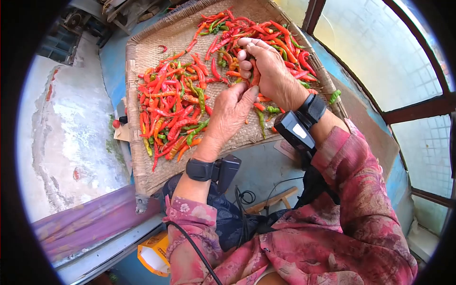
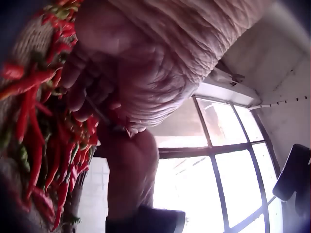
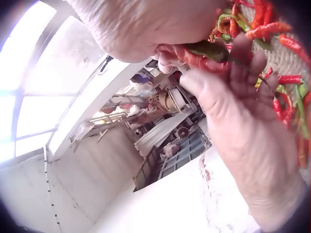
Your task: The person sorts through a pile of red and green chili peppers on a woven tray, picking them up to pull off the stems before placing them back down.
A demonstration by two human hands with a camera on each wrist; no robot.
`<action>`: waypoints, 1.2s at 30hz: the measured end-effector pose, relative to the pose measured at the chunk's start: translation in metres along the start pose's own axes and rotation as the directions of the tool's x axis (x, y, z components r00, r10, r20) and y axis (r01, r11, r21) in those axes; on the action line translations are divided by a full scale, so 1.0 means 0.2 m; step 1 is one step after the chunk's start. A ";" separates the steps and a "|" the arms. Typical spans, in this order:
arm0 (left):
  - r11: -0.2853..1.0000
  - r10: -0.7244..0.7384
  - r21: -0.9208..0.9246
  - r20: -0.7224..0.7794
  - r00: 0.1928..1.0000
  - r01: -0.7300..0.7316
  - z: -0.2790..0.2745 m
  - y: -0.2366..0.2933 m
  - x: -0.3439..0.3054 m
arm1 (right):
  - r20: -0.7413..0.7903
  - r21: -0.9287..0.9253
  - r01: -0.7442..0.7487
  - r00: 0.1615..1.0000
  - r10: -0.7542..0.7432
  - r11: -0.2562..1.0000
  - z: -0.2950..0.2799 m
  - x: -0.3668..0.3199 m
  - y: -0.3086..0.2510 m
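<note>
Between my two hands is a chili pepper, mostly red; in the right wrist view a dark green part of the pepper shows near a thin stem. My right hand grips it with curled fingers. The thumb of my left hand presses against its lower end, and the left fingers lie around the stem side, partly hidden. Both hands are over a shallow woven tray. A large heap of red, orange and green chilies lies at its left, another heap of chilies along its far right side.
A few green chilies lie near the tray's front edge. Framed windows stand at the right, a worn pale wall at the left. Below are an orange box, a wooden stool and dark cables.
</note>
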State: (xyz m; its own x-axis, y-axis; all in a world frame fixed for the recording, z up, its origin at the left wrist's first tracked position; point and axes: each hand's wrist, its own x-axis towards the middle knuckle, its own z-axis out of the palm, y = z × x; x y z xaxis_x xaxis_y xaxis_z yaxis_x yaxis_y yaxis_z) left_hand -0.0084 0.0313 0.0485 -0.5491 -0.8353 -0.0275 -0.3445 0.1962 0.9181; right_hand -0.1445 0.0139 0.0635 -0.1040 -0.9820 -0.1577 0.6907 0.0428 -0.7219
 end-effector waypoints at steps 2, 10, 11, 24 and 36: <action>0.993 -0.023 -0.112 0.038 0.999 0.027 0.02 0.02 -0.01 | -0.045 -0.092 0.035 0.998 -0.039 0.995 0.00 0.00 0.01; 0.996 -0.007 -0.090 -0.232 0.973 -0.014 -0.05 0.01 0.00 | 0.042 -0.110 0.055 0.998 -0.051 0.992 -0.02 0.01 0.03; 0.994 0.087 0.094 -0.279 0.956 -0.063 -0.07 0.00 -0.01 | 0.024 -0.248 0.031 0.999 -0.026 0.968 -0.02 -0.01 0.02; 0.271 0.700 0.879 -0.459 0.547 0.391 -0.60 -0.06 -0.05 | -0.080 -0.486 0.123 0.980 -0.184 0.865 -0.09 0.04 -0.01; 0.709 0.369 0.692 -0.197 0.908 -0.138 -0.07 -0.01 0.02 | 0.060 -0.478 0.211 0.976 -0.207 0.853 -0.06 0.04 0.03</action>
State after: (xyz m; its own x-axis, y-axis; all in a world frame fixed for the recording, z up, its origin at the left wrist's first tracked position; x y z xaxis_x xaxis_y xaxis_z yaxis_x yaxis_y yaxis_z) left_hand 0.0005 0.0201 0.0520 -0.4762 -0.7873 0.3915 -0.6951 0.6098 0.3807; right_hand -0.1496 0.0076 0.0499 -0.2018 -0.9788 0.0362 0.2249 -0.0823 -0.9709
